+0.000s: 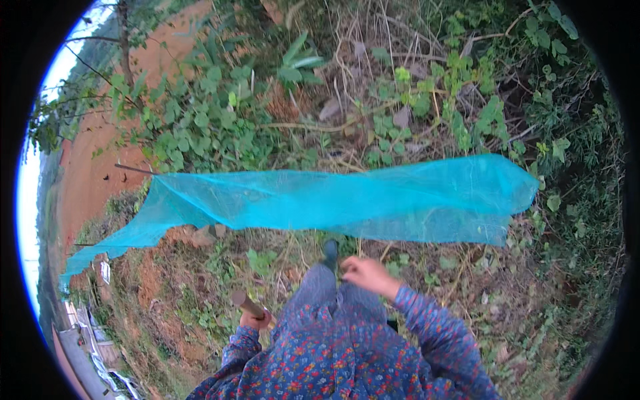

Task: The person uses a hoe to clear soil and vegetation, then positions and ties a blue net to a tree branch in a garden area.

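My left hand is closed around a thick wooden handle or stick, whose blunt end sticks out past my fist. Most of its other end is hidden by my hand and clothes. In front of my legs, my right hand is slightly blurred, its fingers loosely bent, and I see nothing in it. Beyond both hands, a long strip of turquoise mesh netting stretches from left to right, with a folded bunch at its right end. A thin dark stake meets the netting at its upper left corner.
Leafy vines and dry stems grow behind the netting, and darker brush stands to the right. Reddish bare soil lies far left. A stone sits by the netting. My dark shoe is on weedy ground.
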Demonstrator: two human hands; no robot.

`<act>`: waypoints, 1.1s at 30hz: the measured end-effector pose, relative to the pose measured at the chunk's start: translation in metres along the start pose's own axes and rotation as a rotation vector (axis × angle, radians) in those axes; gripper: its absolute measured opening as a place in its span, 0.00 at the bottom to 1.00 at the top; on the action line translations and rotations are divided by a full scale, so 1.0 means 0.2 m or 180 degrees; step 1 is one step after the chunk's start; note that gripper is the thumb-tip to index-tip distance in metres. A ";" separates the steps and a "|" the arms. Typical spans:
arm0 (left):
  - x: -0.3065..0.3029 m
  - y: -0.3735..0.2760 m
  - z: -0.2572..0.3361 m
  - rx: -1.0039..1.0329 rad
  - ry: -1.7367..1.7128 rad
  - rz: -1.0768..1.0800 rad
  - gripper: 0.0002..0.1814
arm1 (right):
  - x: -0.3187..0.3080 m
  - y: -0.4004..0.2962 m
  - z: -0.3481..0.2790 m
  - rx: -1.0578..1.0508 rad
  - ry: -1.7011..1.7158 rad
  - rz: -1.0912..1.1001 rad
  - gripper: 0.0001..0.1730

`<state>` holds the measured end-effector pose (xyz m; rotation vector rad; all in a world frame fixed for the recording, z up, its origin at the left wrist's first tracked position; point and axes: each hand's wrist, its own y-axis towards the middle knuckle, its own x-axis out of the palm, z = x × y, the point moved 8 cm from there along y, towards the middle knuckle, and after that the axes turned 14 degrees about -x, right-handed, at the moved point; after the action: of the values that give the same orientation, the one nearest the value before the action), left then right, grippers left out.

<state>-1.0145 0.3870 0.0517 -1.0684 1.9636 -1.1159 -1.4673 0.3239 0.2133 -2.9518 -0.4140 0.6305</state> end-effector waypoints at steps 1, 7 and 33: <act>-0.08 -0.01 -0.05 -0.0514 -0.0086 0.0220 0.09 | -0.01 -0.04 0.14 0.0261 0.0226 0.0042 0.16; -0.05 0.07 -0.06 -0.0327 0.0200 -0.0576 0.18 | -0.17 -0.11 1.22 0.1701 0.0036 0.0190 0.15; -0.10 -0.10 -0.01 0.0608 0.2866 -0.0253 0.16 | -1.58 0.93 -0.21 -0.1618 -0.3384 0.2030 0.11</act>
<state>-1.0004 0.3982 0.0725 -0.5682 2.3871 -2.0248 -1.6819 0.0552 0.3465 -2.8313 0.4301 2.4831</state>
